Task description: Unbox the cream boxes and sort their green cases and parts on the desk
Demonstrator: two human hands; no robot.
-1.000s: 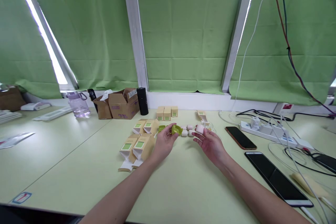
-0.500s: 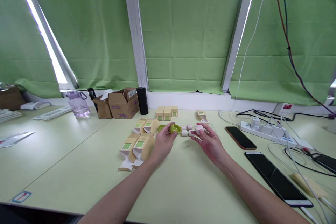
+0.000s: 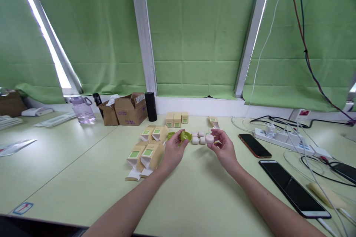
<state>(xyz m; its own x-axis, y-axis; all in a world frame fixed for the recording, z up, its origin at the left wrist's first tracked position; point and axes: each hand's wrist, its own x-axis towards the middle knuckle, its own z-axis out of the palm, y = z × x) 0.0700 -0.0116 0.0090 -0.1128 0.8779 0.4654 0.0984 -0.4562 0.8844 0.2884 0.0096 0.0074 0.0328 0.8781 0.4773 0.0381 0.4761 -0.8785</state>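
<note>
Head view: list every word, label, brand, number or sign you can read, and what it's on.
No word or number is legible.
Cardboard box: purple print and white label, too blurred.
Cream cartons: green labels, print too small.
Sticker: red stroke in blue frame, no readable word.
Green piece, pale pink piece: nothing readable.
</note>
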